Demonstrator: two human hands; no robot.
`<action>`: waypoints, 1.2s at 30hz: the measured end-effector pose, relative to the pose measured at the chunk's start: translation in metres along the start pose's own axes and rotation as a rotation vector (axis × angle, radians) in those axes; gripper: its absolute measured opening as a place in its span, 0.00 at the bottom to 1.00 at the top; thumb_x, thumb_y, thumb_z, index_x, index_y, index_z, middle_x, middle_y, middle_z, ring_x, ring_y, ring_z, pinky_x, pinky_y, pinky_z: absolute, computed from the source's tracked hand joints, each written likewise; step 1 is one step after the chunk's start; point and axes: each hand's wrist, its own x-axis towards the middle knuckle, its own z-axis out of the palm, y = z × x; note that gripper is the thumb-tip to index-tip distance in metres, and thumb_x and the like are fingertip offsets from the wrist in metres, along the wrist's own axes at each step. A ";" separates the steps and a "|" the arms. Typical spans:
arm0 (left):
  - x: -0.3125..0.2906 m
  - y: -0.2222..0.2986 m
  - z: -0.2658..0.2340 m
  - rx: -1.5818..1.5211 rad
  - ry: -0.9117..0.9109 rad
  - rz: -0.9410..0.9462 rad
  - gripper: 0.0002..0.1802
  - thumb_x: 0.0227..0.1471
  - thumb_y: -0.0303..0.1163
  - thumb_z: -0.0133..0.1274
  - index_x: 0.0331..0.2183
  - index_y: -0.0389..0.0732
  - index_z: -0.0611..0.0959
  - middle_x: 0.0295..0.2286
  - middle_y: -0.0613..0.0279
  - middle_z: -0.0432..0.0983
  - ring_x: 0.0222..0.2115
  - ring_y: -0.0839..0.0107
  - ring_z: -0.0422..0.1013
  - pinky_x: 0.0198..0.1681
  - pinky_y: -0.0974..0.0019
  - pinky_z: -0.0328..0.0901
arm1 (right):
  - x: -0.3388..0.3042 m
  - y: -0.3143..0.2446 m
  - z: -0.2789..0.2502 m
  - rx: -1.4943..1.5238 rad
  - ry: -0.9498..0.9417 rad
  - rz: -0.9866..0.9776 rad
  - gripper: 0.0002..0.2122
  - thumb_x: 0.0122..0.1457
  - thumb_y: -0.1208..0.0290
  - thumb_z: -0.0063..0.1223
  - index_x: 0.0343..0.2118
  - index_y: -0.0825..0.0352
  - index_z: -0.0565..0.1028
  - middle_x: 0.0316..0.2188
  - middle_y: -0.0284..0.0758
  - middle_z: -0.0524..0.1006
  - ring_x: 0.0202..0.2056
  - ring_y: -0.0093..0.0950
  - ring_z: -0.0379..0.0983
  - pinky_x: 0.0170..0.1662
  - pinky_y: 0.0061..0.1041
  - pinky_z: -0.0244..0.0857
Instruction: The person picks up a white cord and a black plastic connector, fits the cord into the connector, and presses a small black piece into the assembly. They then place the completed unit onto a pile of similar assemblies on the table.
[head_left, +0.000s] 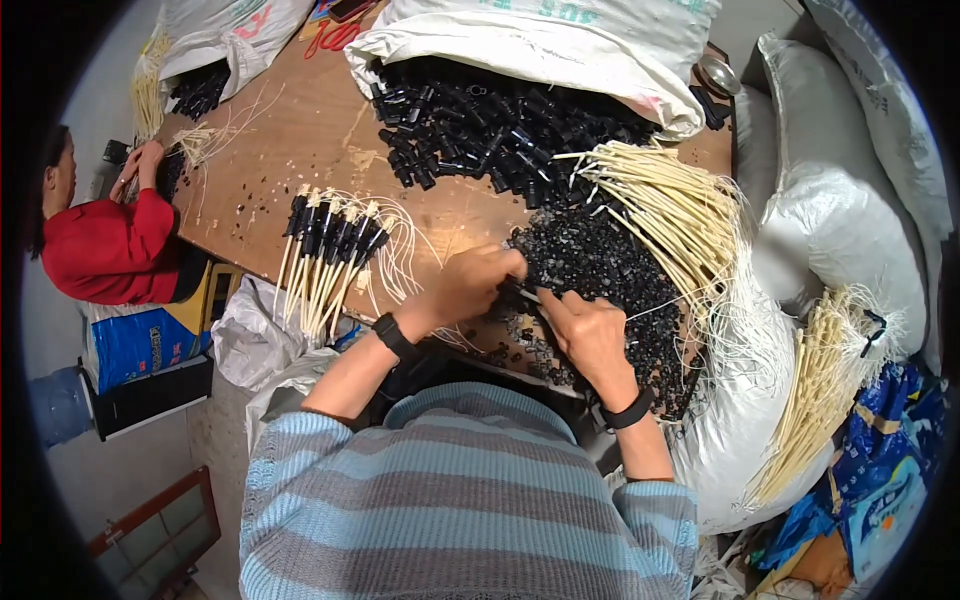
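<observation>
My left hand [482, 284] is closed near the table's front edge, its fingers curled round something I cannot make out. Just to its right, my right hand [590, 330] pinches a thin pale stick [526, 294] whose tip points at my left hand. A white wire trails off to the right from behind my right hand. Both hands hover over a pile of small black pieces [590, 250]. Left of my hands lies a row of cream sticks with black fittings [328, 235], white wires curling from their ends. A bundle of bare cream sticks [672, 205] rests on the pile's right side.
Black plastic fittings [480, 135] spill from a white woven sack [540, 50] at the back of the brown table [270, 150]. Full sacks [830, 160] crowd the right side, with another stick bundle [815, 390]. A person in red [110, 245] works at the far left.
</observation>
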 end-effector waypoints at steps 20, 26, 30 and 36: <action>-0.013 0.020 0.008 -0.550 0.134 -0.452 0.13 0.44 0.19 0.55 0.37 0.35 0.80 0.24 0.68 0.76 0.26 0.82 0.70 0.31 0.74 0.65 | 0.012 -0.029 0.018 0.439 -0.029 0.259 0.09 0.50 0.74 0.61 0.35 0.66 0.78 0.18 0.35 0.72 0.19 0.28 0.71 0.23 0.27 0.65; -0.025 0.008 0.007 -0.087 0.155 -0.255 0.19 0.41 0.18 0.54 0.40 0.38 0.79 0.30 0.61 0.78 0.31 0.70 0.73 0.36 0.68 0.67 | 0.008 -0.032 0.023 0.474 0.058 0.347 0.06 0.51 0.75 0.57 0.33 0.66 0.79 0.19 0.41 0.76 0.19 0.34 0.75 0.23 0.27 0.66; -0.030 0.003 0.007 0.160 0.230 -0.111 0.22 0.38 0.17 0.52 0.40 0.41 0.79 0.34 0.54 0.76 0.37 0.53 0.72 0.38 0.59 0.67 | 0.011 -0.032 0.018 0.403 0.117 0.381 0.05 0.52 0.75 0.56 0.32 0.66 0.79 0.18 0.40 0.76 0.18 0.33 0.75 0.23 0.27 0.66; -0.027 0.012 0.005 0.164 0.211 -0.085 0.22 0.36 0.17 0.53 0.39 0.41 0.79 0.31 0.54 0.75 0.35 0.54 0.72 0.37 0.58 0.67 | 0.012 -0.029 0.021 0.399 0.094 0.404 0.05 0.52 0.74 0.55 0.32 0.65 0.79 0.19 0.40 0.77 0.18 0.33 0.75 0.23 0.26 0.66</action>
